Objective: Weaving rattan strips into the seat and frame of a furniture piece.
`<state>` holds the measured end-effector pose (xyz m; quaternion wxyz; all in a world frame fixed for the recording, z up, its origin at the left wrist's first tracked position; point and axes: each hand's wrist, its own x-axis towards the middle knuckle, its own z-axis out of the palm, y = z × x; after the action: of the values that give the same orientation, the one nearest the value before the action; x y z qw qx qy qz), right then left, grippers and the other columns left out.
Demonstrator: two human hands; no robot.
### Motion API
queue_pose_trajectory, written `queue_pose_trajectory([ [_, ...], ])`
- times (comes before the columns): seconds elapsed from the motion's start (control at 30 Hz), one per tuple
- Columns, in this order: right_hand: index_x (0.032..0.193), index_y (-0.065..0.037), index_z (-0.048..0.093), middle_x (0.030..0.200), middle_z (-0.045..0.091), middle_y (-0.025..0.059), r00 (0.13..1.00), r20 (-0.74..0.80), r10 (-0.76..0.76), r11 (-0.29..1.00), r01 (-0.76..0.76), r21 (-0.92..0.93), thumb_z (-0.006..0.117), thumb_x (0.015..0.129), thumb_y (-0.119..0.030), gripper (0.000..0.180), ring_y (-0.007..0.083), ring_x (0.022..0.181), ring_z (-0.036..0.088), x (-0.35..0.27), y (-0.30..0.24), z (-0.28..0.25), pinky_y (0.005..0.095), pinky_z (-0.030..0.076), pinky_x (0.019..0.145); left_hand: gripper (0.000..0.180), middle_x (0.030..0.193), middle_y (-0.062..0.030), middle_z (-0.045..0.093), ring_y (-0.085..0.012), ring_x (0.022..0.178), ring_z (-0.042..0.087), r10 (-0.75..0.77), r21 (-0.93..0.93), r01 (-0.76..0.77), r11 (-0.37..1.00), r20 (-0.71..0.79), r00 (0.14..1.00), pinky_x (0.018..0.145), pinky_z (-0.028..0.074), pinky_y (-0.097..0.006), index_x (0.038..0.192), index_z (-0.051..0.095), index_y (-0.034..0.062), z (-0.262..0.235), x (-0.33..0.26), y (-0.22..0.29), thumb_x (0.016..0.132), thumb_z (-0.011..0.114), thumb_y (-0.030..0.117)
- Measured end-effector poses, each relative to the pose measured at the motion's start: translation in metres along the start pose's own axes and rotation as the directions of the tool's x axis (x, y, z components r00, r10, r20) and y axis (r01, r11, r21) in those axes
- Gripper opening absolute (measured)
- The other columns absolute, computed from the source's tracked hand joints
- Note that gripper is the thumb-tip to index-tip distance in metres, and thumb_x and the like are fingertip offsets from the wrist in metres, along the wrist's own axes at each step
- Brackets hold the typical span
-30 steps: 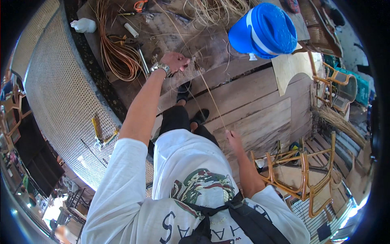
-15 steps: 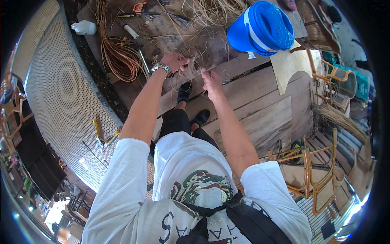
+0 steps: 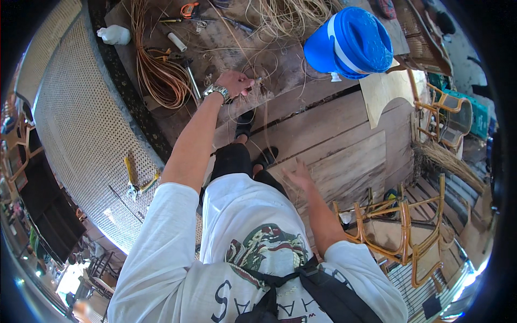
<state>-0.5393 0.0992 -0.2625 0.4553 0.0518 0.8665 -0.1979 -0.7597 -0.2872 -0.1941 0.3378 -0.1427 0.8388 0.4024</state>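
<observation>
My left hand (image 3: pixel 237 83), with a metal watch at its wrist, is closed around thin pale cane strands (image 3: pixel 262 86) above the wooden work surface. Its fingers hide part of what they grip. Loose ends curl out beside the fingertips. Lower and to the right, my right hand (image 3: pixel 299 175) is out over the planks with its fingers apart, slightly blurred. A fine strand curves down from the left hand's side toward it; I cannot tell whether the two touch. A bundle of brown cane (image 3: pixel 159 81) lies left of my left hand, beside a hammer-like metal tool (image 3: pixel 192 81).
At the upper right stands a blue lidded bucket (image 3: pixel 347 43). A large woven cane panel (image 3: pixel 89 113) fills the left, with yellow-handled pliers (image 3: pixel 131 175) on it. A white bottle (image 3: pixel 114 35) and tangled cane (image 3: pixel 288 16) lie farther off. Rattan chair frames (image 3: pixel 404 231) stand at the right.
My right hand has moved away from the left one, down and to the right, and its fingers have spread. The left hand stays nearly in place, still closed.
</observation>
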Motion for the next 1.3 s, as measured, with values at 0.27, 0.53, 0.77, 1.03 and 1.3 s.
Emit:
queue_pose_trajectory([
  [0.27,0.102,0.003,0.065,0.096,0.069,0.0132,0.989,-0.025,-0.145,0.415,0.084,0.906,0.073,0.084,-0.055,0.061,0.0311,0.095,0.066,0.094,-0.197,-0.077,0.0436,0.049,0.084,0.037,0.077,0.0012,0.076,-0.0098,0.06,0.063,0.031,0.026,-0.031,0.999,-0.004,0.999,0.061,0.051,-0.029,0.102,0.075,0.0136,0.003,0.003,-0.002,0.092,0.062,0.047],
  [0.53,0.084,0.003,0.06,0.08,0.06,0.0269,0.868,-0.468,-0.164,0.86,0.358,0.363,0.06,0.093,-0.042,0.046,0.0445,0.079,0.059,0.044,-0.133,-0.049,0.0473,0.045,0.069,0.037,0.08,0.0011,0.076,-0.0127,0.079,0.069,0.009,0.054,-0.01,0.998,0.01,1.0,0.076,0.053,-0.031,0.102,0.075,0.0147,-0.001,-0.003,-0.001,0.092,0.06,0.047],
  [0.77,0.106,0.001,0.067,0.102,0.068,0.0232,0.848,0.331,0.415,0.806,-0.511,0.298,0.062,0.091,-0.05,0.053,0.0405,0.104,0.063,-0.091,0.168,0.043,0.0492,0.049,0.089,0.038,0.08,-0.0006,0.076,-0.0134,0.079,0.069,0.033,0.019,-0.034,0.999,0.055,0.998,0.076,0.052,-0.031,0.103,0.074,0.0133,0.003,-0.001,0.008,0.092,0.061,0.047],
  [1.03,0.147,0.006,0.036,0.147,0.042,0.027,0.924,-0.257,-0.282,0.872,0.359,0.332,0.073,0.081,-0.055,0.097,0.0365,0.14,0.038,0.04,-0.093,-0.062,0.0422,0.033,0.114,0.042,0.075,-0.0024,0.074,-0.0056,0.049,0.051,0.031,-0.092,-0.031,0.995,0.003,1.0,0.048,0.043,-0.025,0.1,0.074,0.0083,0.006,0.011,-0.009,0.089,0.068,0.049],
  [1.3,0.113,0.0,0.057,0.085,0.068,0.0075,0.989,0.077,-0.129,0.332,-0.03,0.943,0.066,0.093,-0.047,0.052,0.0178,0.072,0.07,0.092,-0.2,-0.074,0.0284,0.053,0.069,0.041,0.074,-0.0021,0.074,-0.0059,0.05,0.051,0.016,-0.092,-0.016,0.996,-0.003,1.0,0.048,0.043,-0.025,0.101,0.073,0.0081,0.01,0.013,-0.009,0.09,0.068,0.047],
])
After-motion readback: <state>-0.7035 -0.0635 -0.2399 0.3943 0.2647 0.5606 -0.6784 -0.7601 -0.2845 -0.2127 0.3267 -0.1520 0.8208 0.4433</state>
